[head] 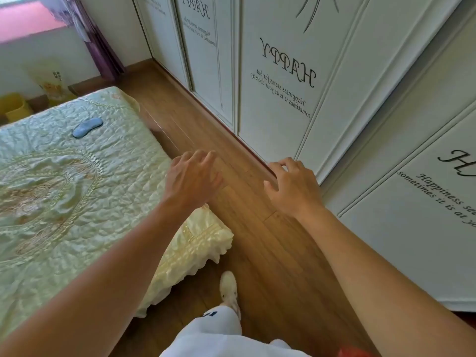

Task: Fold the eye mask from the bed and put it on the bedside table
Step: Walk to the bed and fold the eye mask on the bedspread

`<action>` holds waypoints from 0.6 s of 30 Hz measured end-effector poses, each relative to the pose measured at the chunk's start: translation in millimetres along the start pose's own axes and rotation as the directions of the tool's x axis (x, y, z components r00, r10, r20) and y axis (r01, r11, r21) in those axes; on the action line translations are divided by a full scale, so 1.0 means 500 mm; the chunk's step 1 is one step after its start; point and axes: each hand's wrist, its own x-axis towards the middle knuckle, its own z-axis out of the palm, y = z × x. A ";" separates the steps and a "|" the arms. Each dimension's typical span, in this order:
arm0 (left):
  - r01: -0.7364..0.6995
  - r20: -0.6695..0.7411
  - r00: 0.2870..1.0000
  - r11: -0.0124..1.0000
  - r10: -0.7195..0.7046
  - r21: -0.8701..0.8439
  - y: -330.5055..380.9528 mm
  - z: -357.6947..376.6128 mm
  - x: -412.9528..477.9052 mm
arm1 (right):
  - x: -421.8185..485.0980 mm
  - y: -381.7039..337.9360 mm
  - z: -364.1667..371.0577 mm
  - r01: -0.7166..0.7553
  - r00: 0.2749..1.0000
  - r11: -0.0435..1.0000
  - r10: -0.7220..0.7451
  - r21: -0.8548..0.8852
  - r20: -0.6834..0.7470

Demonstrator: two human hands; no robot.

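Far left, against the wall: yellow container [14, 107] on the floor, partly cut off by the bed; beside it a pale printed bag or box [50, 82], detail too blurred to read; above, pink-lit window edge and purple curtain [99, 51] hanging to the floor.

Left half: bed [77, 191] under a quilted pale-green cover, embroidered ring pattern rumpled at centre; cream ruffled corner [203, 243] drooping off the near edge.

On the bed, toward its far end near the right-hand edge: eye mask [87, 127], blue, lying flat and unfolded, untouched, well apart from both hands.

Centre: left hand [193, 180] held out over the bed's edge and floor, palm down, fingers spread and loosely curled, holding nothing; slightly motion-blurred.

Below centre: one pale shoe [228, 286] on the wooden floor [257, 240], white trouser leg [219, 323] above it.

Right of centre: right hand [292, 185] out over the floor just before the wardrobe base, palm down, fingers relaxed and apart, empty too.

Right: row of white wardrobe doors [283, 73] with mirrored black lettering, "HAPPY" and smaller script lines; same print repeated on the nearest door at far right.

Bedside table: not identifiable with certainty.
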 end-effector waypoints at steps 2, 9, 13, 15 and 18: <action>0.012 0.013 1.000 1.000 -0.012 -0.027 -0.005 0.012 0.043 | 0.042 0.017 0.008 -0.005 1.000 1.000 0.005 0.011 0.002; 0.033 0.011 0.999 0.998 -0.032 -0.045 -0.063 0.099 0.247 | 0.280 0.063 0.041 0.035 0.999 0.999 -0.035 -0.020 0.003; 0.072 0.035 0.997 0.996 -0.070 -0.059 -0.105 0.126 0.389 | 0.454 0.076 0.041 0.065 0.998 0.997 -0.065 -0.043 0.008; 0.093 0.026 0.995 0.995 -0.092 -0.048 -0.128 0.133 0.453 | 0.537 0.074 0.045 0.093 0.996 0.995 -0.093 -0.044 -0.001; 0.141 0.035 0.990 0.988 -0.139 -0.058 -0.169 0.141 0.533 | 0.647 0.069 0.058 0.126 0.992 0.992 -0.126 -0.024 0.009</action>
